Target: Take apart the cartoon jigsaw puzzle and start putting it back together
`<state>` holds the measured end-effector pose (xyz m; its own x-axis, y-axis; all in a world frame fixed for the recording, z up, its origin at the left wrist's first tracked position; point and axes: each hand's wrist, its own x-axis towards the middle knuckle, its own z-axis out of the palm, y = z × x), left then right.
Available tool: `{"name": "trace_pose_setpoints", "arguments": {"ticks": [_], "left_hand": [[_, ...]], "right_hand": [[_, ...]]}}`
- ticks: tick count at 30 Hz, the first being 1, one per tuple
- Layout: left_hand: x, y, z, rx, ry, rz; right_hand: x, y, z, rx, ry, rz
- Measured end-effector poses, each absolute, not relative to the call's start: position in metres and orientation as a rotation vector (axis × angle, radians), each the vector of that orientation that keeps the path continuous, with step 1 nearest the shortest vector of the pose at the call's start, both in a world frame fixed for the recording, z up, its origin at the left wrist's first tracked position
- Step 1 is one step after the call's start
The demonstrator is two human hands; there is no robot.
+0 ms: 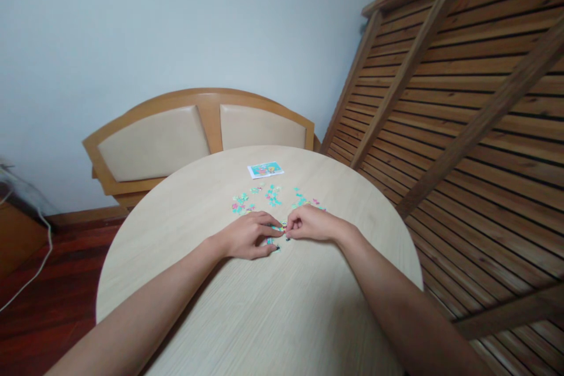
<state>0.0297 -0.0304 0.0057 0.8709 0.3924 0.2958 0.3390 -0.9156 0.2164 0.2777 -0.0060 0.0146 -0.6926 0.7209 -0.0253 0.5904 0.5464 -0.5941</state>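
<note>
Small jigsaw puzzle pieces (284, 227) lie together between my hands on a round, pale wooden table (211, 311). My left hand (252, 236) rests over them from the left, palm down, its fingers stretched out and apart, the fingertips touching the pieces. From the right comes my right hand (314, 223), thumb and forefinger pinched at the edge of the same cluster, apparently on a puzzle piece that they mostly hide. Just below the left fingers a few more pieces (270, 241) show in part.
Loose puzzle pieces lie in a left pile (240, 203), a middle pile (273, 195) and a right pile (299, 198), partly behind my right hand. Beyond is a picture card (265, 170). A padded headboard (154, 144) stands behind the table, a slatted wooden frame (440, 82) to the right.
</note>
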Motion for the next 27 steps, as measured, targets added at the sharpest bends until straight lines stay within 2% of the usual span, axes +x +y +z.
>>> {"name": "trace_pose_setpoints", "arguments": {"ticks": [6, 13, 18, 27], "left_hand": [[0.031, -0.031, 0.005, 2.881, 0.573, 0.512], [0.030, -0.030, 0.003, 2.875, 0.579, 0.511], [0.031, -0.031, 0.005, 2.882, 0.576, 0.491], [0.036, -0.034, 0.006, 2.865, 0.517, 0.485]], "right_hand": [[0.268, -0.026, 0.037, -1.135, -2.737, 0.386], [0.284, -0.014, 0.035, -1.217, -2.648, 0.527], [0.321, 0.014, 0.021, -1.496, -2.323, 0.340], [0.353, 0.033, 0.006, -1.810, -2.059, 0.202]]}}
